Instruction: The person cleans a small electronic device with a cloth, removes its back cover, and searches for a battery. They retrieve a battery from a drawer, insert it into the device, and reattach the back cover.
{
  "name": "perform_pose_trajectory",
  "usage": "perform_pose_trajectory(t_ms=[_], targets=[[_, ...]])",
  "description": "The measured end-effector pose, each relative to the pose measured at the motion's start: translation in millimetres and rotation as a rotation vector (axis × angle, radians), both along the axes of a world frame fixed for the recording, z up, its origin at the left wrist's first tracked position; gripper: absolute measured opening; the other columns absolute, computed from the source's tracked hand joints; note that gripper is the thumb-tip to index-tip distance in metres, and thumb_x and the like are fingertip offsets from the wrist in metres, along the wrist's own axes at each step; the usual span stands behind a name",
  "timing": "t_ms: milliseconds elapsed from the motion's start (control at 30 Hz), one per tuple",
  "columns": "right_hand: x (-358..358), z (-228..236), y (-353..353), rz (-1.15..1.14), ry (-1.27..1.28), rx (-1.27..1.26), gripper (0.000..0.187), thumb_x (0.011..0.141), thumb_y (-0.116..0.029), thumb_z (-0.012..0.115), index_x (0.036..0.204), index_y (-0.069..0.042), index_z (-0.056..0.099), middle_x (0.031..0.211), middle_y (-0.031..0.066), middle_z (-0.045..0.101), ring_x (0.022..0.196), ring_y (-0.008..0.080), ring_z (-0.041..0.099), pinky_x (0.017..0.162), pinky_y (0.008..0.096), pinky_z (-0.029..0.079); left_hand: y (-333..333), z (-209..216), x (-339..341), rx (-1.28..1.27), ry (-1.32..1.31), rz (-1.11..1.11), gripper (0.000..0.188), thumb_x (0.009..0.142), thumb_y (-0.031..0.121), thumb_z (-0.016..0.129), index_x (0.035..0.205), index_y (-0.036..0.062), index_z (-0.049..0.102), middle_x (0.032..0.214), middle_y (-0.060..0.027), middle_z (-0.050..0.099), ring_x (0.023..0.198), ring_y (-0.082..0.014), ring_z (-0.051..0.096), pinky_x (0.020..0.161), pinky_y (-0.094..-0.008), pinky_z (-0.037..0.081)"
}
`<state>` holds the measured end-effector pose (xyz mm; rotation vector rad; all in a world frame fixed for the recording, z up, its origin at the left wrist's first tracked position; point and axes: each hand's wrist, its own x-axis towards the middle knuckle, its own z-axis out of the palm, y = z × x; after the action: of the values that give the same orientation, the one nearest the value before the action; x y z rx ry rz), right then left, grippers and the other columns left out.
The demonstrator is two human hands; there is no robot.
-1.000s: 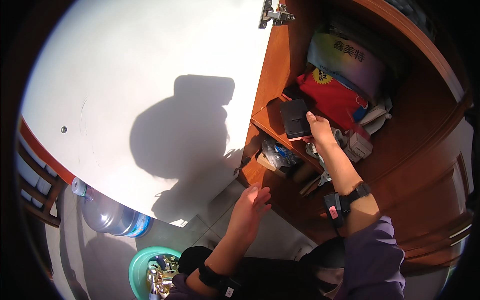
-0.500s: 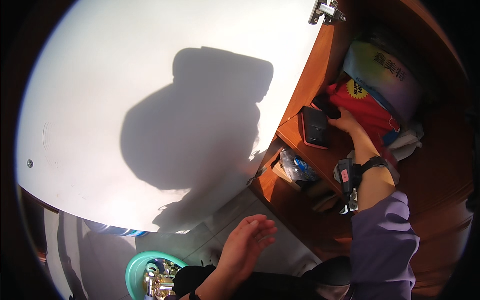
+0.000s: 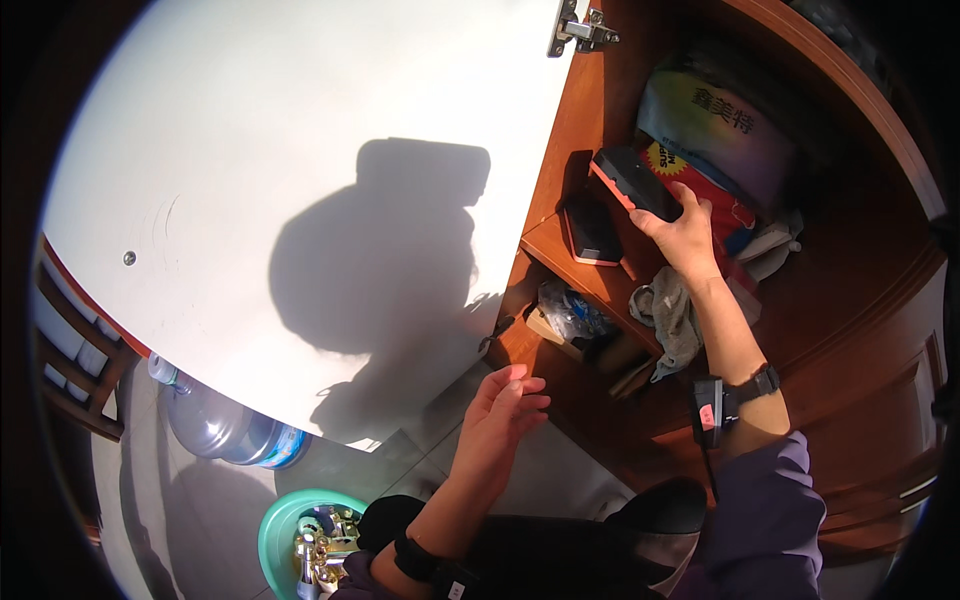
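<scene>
My right hand (image 3: pixel 688 235) is closed around one end of a black case with a red underside (image 3: pixel 630 178). The case is tilted above the cupboard shelf (image 3: pixel 570 258). Just below it, a similar black-and-red case (image 3: pixel 594 228) lies on that shelf. Behind my right hand are a red bag (image 3: pixel 722 198) with a yellow patch and a multicoloured bag (image 3: pixel 690 105). A crumpled grey-beige cloth (image 3: pixel 668 318) hangs over the shelf edge beside my right forearm. My left hand (image 3: pixel 492 420) is empty in front of the cupboard, its fingers loosely stretched and slightly bent.
The white cupboard door (image 3: pixel 180 260) stands wide on a metal hinge (image 3: pixel 585 35), with a shadow across it. A clear plastic bag (image 3: pixel 572 305) sits in the lower compartment. On the floor are a large water bottle (image 3: pixel 225 425) and a green basin (image 3: pixel 272 535) holding several shiny bottles.
My right hand has lifted one case off the shelf, up and away from the other. The view has shifted, showing more of the water bottle and the cloth.
</scene>
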<state>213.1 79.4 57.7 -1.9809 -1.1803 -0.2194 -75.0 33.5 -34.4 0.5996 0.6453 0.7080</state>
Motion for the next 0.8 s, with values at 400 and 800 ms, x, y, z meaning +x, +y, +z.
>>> perform_pose_trajectory(t_ms=[400, 800], targets=[[-190, -100, -161, 0.711, 0.287, 0.186, 0.068, 0.067, -0.021, 0.081, 0.121, 0.001, 0.047, 0.108, 0.0104, 0.043, 0.100, 0.0212, 0.048, 0.092, 0.0336, 0.040, -24, -21, -23, 0.085, -0.484, -0.156, 0.082, 0.086, 0.069, 0.015, 0.134, 0.0051, 0.034, 0.126, -0.0120, 0.049, 0.114, -0.0240, 0.050, 0.097, -0.0391, 0.042], [-143, -116, -181, 0.616, 0.341, 0.149, 0.017, 0.080, -0.001, 0.064, 0.097, -0.002, 0.062, 0.089, 0.0066, 0.050, 0.079, 0.0155, 0.051, 0.071, 0.0259, 0.044, -52, -42, -1, -0.022, -0.119, -0.393, 0.069, 0.092, 0.060, 0.015, 0.133, 0.0081, 0.037, 0.122, -0.0086, 0.053, 0.107, -0.0198, 0.056, 0.091, -0.0357, 0.048]])
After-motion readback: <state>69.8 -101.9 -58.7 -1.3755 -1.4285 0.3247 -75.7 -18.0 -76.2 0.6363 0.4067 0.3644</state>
